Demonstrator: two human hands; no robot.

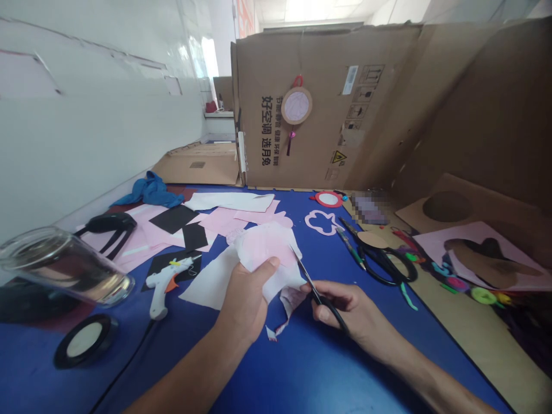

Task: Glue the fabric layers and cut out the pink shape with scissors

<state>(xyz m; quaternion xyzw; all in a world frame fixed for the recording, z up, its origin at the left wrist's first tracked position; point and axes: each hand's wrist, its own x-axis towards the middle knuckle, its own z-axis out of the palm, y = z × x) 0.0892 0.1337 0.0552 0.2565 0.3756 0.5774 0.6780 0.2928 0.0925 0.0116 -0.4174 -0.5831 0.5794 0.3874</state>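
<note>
left hand grips pink paper; right hand holds scissors.

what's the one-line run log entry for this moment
left hand: holds pink-and-white paper | right hand: scissors cutting paper edge | nearby: glue gun, glass jar | surface: blue table

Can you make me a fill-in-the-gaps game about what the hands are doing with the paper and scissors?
1. The right hand holds a pair of ____ with black handles.
2. The left hand holds a piece of pink and white ____.
3. The white glue gun lies on the ____ table.
4. A round craft hangs on the big brown ____ box.

Missing words: scissors; paper; blue; cardboard
</note>
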